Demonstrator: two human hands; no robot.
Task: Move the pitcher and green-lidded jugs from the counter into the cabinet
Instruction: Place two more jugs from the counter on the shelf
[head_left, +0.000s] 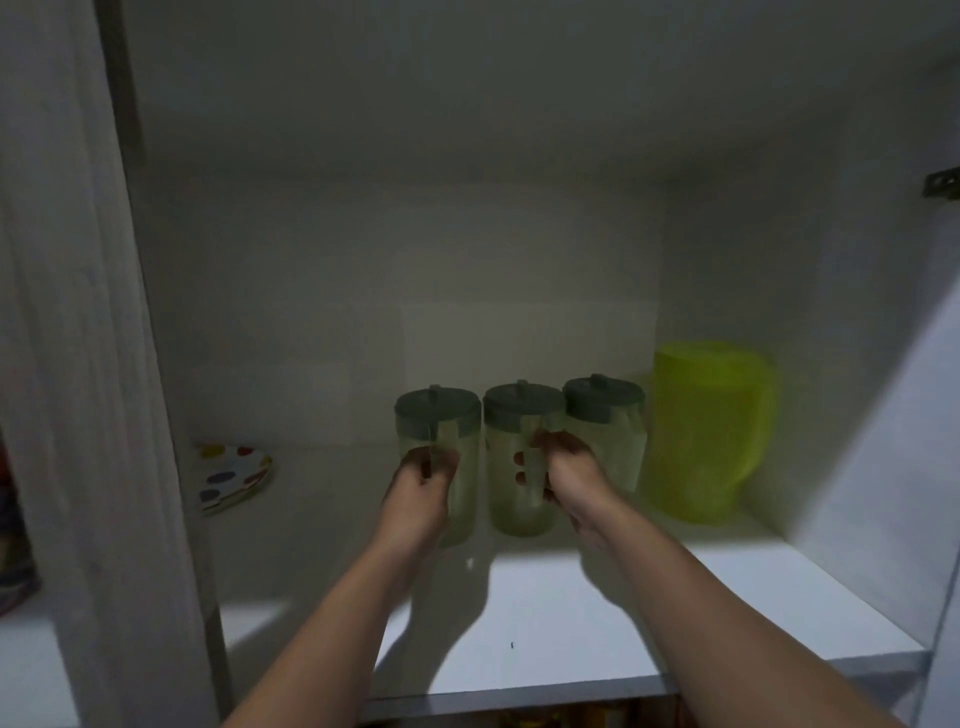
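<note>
Three clear jugs with dark green lids stand in a row on the white cabinet shelf (649, 613). My left hand (418, 493) is closed around the handle of the left jug (462, 467). My right hand (569, 480) grips the handle of the middle jug (511, 499). The third jug (615, 441) stands just behind my right hand, untouched. A bright yellow-green pitcher (706, 436) sits at the right end of the row, close to the cabinet's right wall. All stand upright.
A stack of plates with coloured dots (234, 475) lies at the shelf's left rear. The cabinet's left post (104, 415) and right wall (831, 364) bound the space. Bare shelf lies in front of the jugs.
</note>
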